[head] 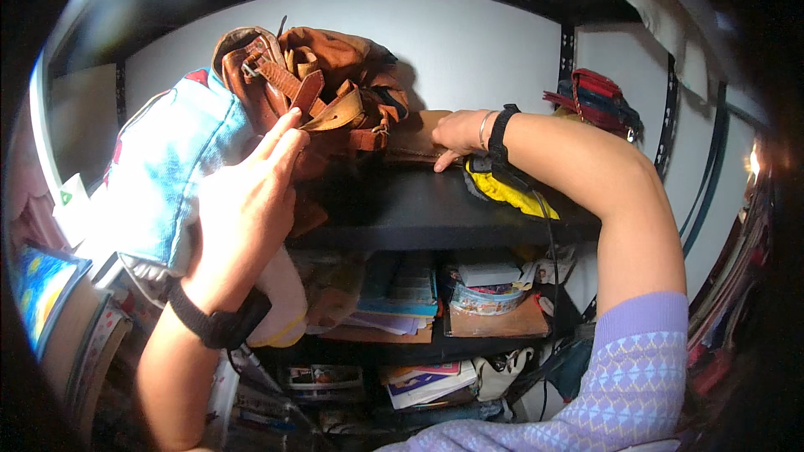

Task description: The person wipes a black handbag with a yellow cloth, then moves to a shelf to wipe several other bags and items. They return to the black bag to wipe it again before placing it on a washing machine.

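A brown leather bag with buckled straps lies heaped on the black shelf. My left hand reaches up to its front, fingertips at a strap end; its thumb is hidden, so a grip cannot be made out. Left of that hand is a light-blue fabric item with a dark seam, partly washed out by glare. Farther back on the shelf, my right hand touches a flat brown item, its fingers bent and partly hidden. Beneath the right wrist lies a yellow and black fabric piece.
Red and dark pouches are stacked at the back right. The lower shelf carries papers and a round patterned tin. Books stand at the lower left. A black cable hangs from my right wrist.
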`<state>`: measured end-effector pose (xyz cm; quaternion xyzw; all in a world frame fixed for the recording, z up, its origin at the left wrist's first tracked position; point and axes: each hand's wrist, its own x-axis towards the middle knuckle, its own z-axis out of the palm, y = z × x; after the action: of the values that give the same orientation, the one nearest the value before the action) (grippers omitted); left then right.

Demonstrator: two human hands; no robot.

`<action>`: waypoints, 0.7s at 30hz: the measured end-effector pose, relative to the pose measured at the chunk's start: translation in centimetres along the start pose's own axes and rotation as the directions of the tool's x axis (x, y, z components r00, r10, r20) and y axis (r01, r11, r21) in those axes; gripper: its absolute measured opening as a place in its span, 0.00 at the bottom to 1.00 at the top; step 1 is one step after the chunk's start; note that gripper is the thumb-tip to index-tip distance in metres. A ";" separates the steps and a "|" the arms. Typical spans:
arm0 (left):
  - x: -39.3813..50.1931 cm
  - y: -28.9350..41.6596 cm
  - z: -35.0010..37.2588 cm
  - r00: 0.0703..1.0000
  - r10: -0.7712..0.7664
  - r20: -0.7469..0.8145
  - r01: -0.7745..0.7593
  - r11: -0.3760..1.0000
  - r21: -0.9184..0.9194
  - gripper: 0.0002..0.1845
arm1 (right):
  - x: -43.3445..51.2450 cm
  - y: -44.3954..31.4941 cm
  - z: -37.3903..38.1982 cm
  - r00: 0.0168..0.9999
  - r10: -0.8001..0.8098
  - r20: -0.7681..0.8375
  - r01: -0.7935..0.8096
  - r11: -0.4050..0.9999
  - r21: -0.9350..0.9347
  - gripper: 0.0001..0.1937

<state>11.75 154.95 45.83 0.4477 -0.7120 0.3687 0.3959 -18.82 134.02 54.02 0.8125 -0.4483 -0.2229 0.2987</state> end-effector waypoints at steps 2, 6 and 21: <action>0.0 0.0 -0.1 0.999 -0.032 0.020 0.032 0.999 0.002 0.30 | 0.2 -0.2 -0.7 0.974 -0.177 -0.141 0.149 0.971 -0.187 0.22; 0.2 0.2 -0.2 0.996 -0.059 0.068 0.058 0.998 0.012 0.31 | 1.1 -0.1 -1.2 0.955 -0.203 -0.216 0.140 0.951 -0.275 0.15; -0.2 0.4 -0.9 0.993 -0.070 0.098 0.065 0.996 0.053 0.34 | -10.0 12.8 -6.3 0.836 0.170 -0.522 -0.315 0.927 -0.202 0.12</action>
<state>11.69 155.93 45.93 0.4991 -0.7058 0.3497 0.3611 -27.51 139.07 68.31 0.7276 -0.4209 -0.0281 0.5411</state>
